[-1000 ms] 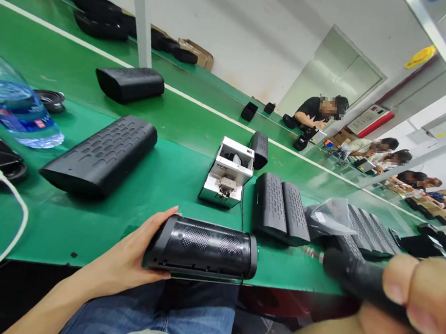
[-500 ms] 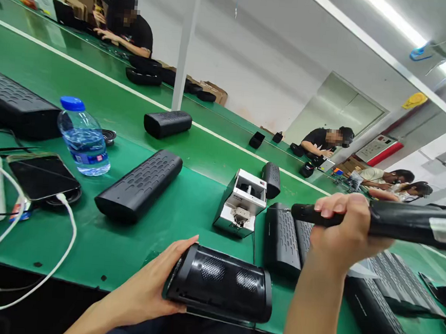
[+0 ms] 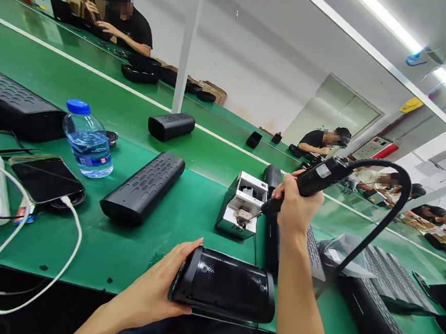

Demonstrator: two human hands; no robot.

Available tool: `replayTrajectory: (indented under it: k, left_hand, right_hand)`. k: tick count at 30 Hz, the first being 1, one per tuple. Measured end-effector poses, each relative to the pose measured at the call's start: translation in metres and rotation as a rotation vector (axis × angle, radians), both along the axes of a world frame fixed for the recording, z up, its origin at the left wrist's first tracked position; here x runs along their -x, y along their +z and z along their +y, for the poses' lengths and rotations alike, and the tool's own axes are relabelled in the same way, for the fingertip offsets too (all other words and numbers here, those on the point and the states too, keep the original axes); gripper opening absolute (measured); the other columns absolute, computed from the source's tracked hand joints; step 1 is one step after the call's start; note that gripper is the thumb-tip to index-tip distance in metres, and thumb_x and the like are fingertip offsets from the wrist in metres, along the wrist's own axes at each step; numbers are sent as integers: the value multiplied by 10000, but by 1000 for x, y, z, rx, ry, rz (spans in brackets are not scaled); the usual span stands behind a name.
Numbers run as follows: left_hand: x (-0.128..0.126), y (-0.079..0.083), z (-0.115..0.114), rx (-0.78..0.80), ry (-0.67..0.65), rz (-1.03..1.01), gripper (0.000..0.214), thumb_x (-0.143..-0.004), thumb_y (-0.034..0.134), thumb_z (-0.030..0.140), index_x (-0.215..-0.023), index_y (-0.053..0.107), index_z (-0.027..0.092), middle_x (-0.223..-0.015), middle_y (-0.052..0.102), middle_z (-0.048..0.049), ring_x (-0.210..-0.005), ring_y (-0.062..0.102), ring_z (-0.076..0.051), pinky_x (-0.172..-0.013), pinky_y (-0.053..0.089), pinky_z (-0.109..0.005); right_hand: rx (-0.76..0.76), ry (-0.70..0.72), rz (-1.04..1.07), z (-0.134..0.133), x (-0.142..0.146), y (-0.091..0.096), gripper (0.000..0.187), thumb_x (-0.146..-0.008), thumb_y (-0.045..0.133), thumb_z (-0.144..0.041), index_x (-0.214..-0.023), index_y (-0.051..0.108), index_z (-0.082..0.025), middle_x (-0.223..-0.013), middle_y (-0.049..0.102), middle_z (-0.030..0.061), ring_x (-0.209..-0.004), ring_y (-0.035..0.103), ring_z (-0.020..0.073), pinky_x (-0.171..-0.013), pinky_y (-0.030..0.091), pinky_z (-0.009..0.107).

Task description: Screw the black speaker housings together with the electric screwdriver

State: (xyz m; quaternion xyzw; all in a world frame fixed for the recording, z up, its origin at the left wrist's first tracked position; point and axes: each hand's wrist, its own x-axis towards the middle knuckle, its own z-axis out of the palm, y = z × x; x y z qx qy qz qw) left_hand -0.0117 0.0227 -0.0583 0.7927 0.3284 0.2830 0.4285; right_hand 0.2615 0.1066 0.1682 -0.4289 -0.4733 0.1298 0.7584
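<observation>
My left hand (image 3: 157, 291) grips the left end of a glossy black speaker body (image 3: 224, 285) lying at the near edge of the green bench (image 3: 132, 242). My right hand (image 3: 295, 206) is closed round a black electric screwdriver (image 3: 309, 181) with a cable looping off to the right. The screwdriver's bit touches the front of a small white screw feeder box (image 3: 240, 204) in the middle of the bench.
A long black grille cover (image 3: 143, 186) lies left of the feeder, with more covers (image 3: 377, 261) on the right. A water bottle (image 3: 88, 140), a phone on a charger (image 3: 44, 179) and a white cable (image 3: 25, 270) sit at the left. Other people work along the far bench.
My right hand has swung the screwdriver down and left, from held level above the covers to bit-down at the feeder box. My left hand has kept its hold on the speaker body.
</observation>
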Motion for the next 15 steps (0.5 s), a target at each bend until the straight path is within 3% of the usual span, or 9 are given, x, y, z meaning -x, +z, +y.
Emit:
replayTrajectory:
  k: [9,12,15]
  left_hand:
    - [0,2,-2,-11,14,2,1359,-814,974,117,-1844,176,501,-1857,449,-98,-1683,546,-429,-1400,504,-611]
    - [1,2,-2,-27,18,5,1353,-816,968,125,-1851,179,495,-1847,473,-90,-1668,570,-418,-1393,518,-583]
    - [1,2,0,-47,18,20,1328,-823,943,117,-1853,187,482,-1856,469,-92,-1673,568,-415,-1386,528,-568]
  right_hand:
    - [24,10,29,-8,5,-1,311,-738,870,-355,-892,623,-245,-545,548,-104,-395,491,128,-429,450,252]
    - [25,15,41,-32,5,7,309,-741,888,-339,-899,639,-245,-548,540,-107,-410,497,130,-444,465,257]
    - [-5,-1,47,-75,-1,24,293,-740,914,-276,-917,683,-240,-554,534,-102,-415,480,123,-462,468,264]
